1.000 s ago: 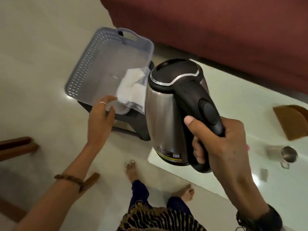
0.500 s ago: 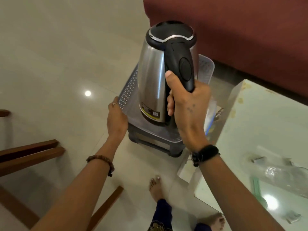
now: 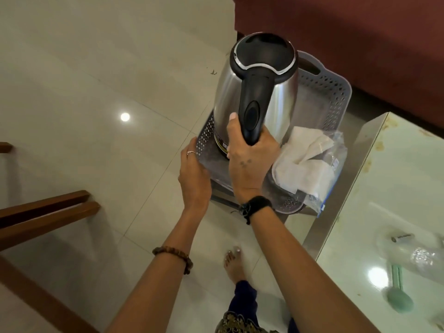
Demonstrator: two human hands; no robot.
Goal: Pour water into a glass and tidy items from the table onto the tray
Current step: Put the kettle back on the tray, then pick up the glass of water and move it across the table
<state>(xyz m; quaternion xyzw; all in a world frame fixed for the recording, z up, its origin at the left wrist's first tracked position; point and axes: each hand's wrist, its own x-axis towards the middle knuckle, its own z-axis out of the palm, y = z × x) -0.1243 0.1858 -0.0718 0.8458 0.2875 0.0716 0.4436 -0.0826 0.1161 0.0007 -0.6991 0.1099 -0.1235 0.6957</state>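
A steel electric kettle [image 3: 230, 92] with a black lid and handle stands upright in the left part of the grey perforated tray [image 3: 334, 92]. My right hand [image 3: 249, 162] grips the kettle's handle from below. My left hand [image 3: 193, 174] rests flat against the tray's near-left rim. A clear plastic bag holding white folded tissues [image 3: 305, 162] lies in the tray's near-right corner, hanging partly over the rim. I cannot tell whether the kettle's base touches the tray floor.
The tray sits on a dark stool beside a glass-topped table [image 3: 396, 188]. On the table lie a clear plastic bottle [image 3: 420, 255] and a green spoon [image 3: 397, 296]. A maroon sofa [image 3: 360, 32] stands behind; wooden chair legs [image 3: 48, 212] at left.
The kettle has travelled from above the table's corner to the tray and come down into its left part. My left hand stays on the tray's rim.
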